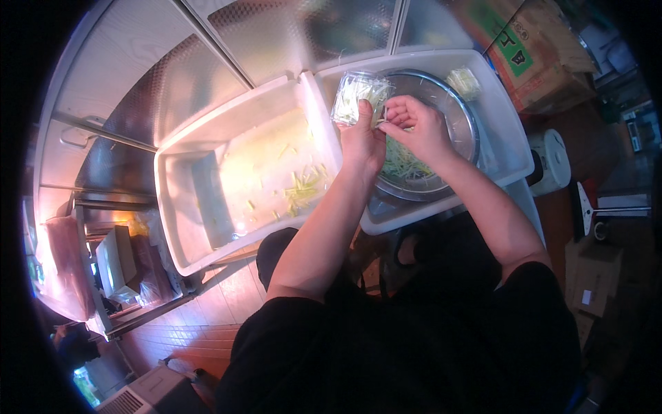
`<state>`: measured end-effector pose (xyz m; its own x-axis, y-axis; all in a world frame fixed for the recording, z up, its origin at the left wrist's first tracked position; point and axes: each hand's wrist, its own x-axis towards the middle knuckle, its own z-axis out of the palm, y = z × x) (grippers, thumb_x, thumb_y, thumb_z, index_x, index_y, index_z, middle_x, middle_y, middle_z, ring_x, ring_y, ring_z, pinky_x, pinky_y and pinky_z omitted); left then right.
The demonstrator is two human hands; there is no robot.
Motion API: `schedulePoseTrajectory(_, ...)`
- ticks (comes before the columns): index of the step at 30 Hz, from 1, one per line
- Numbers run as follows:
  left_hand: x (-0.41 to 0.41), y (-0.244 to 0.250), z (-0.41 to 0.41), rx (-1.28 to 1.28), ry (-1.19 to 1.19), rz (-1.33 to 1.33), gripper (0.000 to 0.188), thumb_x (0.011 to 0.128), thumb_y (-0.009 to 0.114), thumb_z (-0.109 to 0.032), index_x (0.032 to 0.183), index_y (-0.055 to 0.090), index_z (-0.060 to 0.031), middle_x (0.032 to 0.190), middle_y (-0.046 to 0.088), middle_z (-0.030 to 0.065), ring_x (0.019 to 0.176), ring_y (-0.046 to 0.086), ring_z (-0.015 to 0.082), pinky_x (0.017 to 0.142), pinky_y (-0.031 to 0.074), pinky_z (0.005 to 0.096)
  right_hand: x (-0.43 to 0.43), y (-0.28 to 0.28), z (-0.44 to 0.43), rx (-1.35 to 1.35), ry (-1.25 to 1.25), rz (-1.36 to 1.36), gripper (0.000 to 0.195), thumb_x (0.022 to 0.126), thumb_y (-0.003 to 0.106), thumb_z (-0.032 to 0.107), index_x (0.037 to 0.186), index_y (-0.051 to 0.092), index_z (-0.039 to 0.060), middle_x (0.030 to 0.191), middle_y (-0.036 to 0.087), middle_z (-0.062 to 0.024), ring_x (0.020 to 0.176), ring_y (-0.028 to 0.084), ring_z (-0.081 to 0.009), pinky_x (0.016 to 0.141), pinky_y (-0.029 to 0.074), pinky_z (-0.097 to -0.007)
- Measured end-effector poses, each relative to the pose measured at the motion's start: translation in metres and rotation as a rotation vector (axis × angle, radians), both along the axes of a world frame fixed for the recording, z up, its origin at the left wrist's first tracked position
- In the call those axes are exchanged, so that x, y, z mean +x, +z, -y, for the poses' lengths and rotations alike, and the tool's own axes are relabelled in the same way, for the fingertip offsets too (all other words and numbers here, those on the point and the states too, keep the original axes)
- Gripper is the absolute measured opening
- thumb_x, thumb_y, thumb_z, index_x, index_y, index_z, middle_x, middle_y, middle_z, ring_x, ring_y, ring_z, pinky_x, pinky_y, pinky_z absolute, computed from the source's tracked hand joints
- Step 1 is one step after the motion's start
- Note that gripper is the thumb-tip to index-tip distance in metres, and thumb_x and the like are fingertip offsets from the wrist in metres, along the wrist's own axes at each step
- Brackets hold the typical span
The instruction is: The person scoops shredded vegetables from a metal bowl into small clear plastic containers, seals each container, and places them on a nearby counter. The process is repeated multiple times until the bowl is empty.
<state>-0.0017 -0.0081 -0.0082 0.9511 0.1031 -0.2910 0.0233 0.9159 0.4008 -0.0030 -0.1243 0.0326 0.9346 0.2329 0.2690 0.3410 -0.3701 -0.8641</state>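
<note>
My left hand [364, 142] holds a clear plastic box [354, 95] packed with pale shredded vegetable strips, the thumb lying over its near edge. My right hand [419, 127] is at the box's right corner, thumb and fingertips pinched together on thin pale strips. Below my hands, a round stainless steel bowl [468, 124] holds a heap of green and white shreds [406, 158]. The bowl stands in a white plastic tub [504, 124]. Behind the bowl, at the tub's far right, lies another small clear pack of pale shreds [464, 83].
To the left, a second white tub [170, 171] holds shallow liquid and scattered yellow-green pieces [302, 191]. Metal-faced cabinets [269, 41] stand behind. A cardboard box [538, 57] is at the back right, near a white round container [553, 160]. A shelf with bags [150, 259] stands left.
</note>
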Motion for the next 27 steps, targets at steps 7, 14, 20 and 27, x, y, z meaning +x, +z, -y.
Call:
schedulePoseTrajectory(7, -0.001, -0.007, -0.001, -0.084, -0.062, -0.016, 0.044, 0.089, 0.060, -0.017, 0.127, 0.037, -0.0214, 0.116, 0.054, 0.0021, 0.100, 0.053, 0.0191, 0.078, 0.044, 0.0347, 0.003, 0.003, 0.004, 0.004, 0.051, 0.046, 0.018, 0.073, 0.072, 0.007, 0.090, 0.070, 0.0039, 0.083, 0.067, -0.0080, 0.071, 0.065, -0.0169, 0.066, 0.052, -0.0277)
schedulePoseTrajectory(14, -0.007, 0.002, 0.009, 0.011, -0.064, 0.084, 0.044, 0.090, 0.059, -0.012, 0.128, 0.038, -0.0157, 0.117, 0.054, 0.0068, 0.103, 0.055, 0.0210, 0.086, 0.048, 0.0371, 0.007, 0.007, 0.002, -0.121, -0.026, 0.094, 0.018, 0.071, 0.071, 0.009, 0.089, 0.066, 0.0045, 0.077, 0.066, -0.0066, 0.066, 0.064, -0.0201, 0.064, 0.050, -0.0289)
schedulePoseTrajectory(20, -0.009, 0.001, 0.014, 0.010, -0.058, 0.068, 0.052, 0.086, 0.060, -0.002, 0.130, 0.034, -0.0128, 0.118, 0.053, 0.0086, 0.104, 0.056, 0.0227, 0.088, 0.049, 0.0374, 0.011, 0.007, -0.002, -0.128, -0.170, 0.001, 0.045, 0.070, 0.073, 0.006, 0.110, 0.052, 0.0058, 0.071, 0.063, -0.0037, 0.064, 0.061, -0.0115, 0.059, 0.048, -0.0253)
schedulePoseTrajectory(27, -0.006, 0.009, 0.013, 0.066, 0.034, 0.033, 0.054, 0.083, 0.062, 0.004, 0.128, 0.037, -0.0119, 0.118, 0.053, 0.0101, 0.103, 0.057, 0.0229, 0.084, 0.052, 0.0378, 0.008, 0.005, -0.004, -0.152, -0.156, -0.002, 0.045, 0.074, 0.068, 0.010, 0.117, 0.057, 0.0073, 0.075, 0.066, -0.0093, 0.067, 0.064, -0.0235, 0.067, 0.050, -0.0327)
